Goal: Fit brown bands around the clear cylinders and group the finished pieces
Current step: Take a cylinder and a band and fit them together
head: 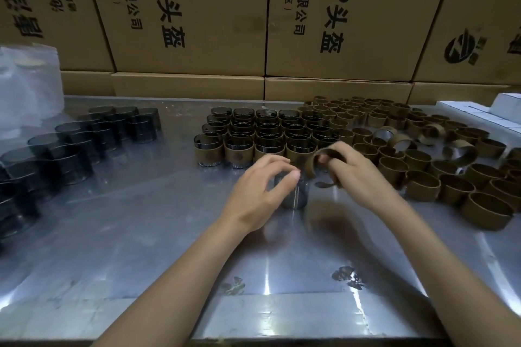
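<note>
Left hand [260, 189] gripping half-hidden clear cylinder [296, 196], right hand [356, 175] pinching blurred brown band [321, 162], boxes [186, 11] reading "头盔".

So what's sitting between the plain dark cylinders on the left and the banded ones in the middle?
Nothing: the head view shows bare metal table between the plain cylinders and the banded group.

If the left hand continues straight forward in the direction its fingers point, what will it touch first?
Probably the brown band held by the right hand; the left hand already grips the clear cylinder, though depth is uncertain.
</note>
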Available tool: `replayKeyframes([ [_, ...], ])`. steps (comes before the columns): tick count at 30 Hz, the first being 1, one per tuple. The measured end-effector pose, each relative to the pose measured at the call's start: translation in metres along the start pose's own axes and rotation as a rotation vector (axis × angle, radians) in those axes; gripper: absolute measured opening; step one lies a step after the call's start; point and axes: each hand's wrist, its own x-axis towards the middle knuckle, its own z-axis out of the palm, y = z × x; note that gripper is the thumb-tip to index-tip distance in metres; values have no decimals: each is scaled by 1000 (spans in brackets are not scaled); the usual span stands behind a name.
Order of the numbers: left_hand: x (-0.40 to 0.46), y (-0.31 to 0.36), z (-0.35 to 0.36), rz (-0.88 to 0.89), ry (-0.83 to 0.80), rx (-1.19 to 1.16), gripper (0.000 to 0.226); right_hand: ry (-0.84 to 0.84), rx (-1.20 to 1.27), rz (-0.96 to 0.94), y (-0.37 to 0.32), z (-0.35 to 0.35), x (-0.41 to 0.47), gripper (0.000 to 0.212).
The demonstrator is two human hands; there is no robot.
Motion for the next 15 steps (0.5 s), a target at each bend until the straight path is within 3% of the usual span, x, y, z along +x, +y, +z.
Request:
replayKeyframes([
  [4,-1,2,0,-14,72,-145,54,75,-23,-151,-13,21,-5,16],
  [7,2,5,2,-96,19,-222,57,75,-12,-191,-14,27,-7,19],
  [11,0,6,9,-122,-95,-130,49,97,27,-200,-13,34,-5,20],
  [15,-2,3,11,-169,-83,-142,51,137,108,-228,-13,42,-7,24],
])
